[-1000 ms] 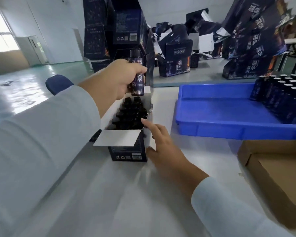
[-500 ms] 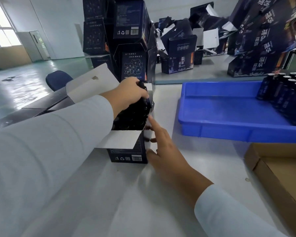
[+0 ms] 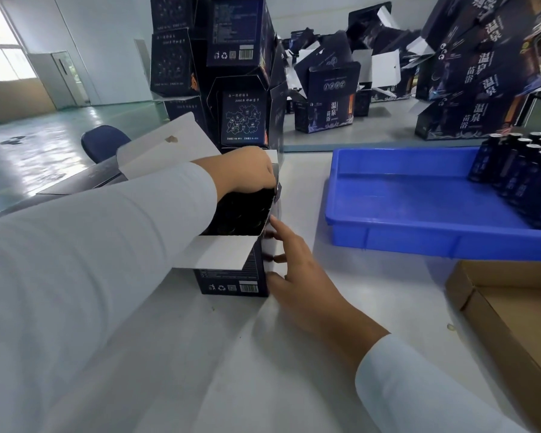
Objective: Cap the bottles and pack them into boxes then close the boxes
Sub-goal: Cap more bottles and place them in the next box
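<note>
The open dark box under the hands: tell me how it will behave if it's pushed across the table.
The open dark box looks packed with bottles, so it is probably heavy for its size. Its flat base on the smooth table suggests it would slide rather than tip. The thin white flap would likely bend if pushed, so press the wall, where the right hand rests.

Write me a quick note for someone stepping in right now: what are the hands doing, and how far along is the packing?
Left hand: down in the open box, fingers hidden, so its grip cannot be told.
Right hand: open, fingers on the box's right side.
Done: box looks nearly full of capped bottles.
Left: close its flaps; more bottles wait in the blue tray.
</note>
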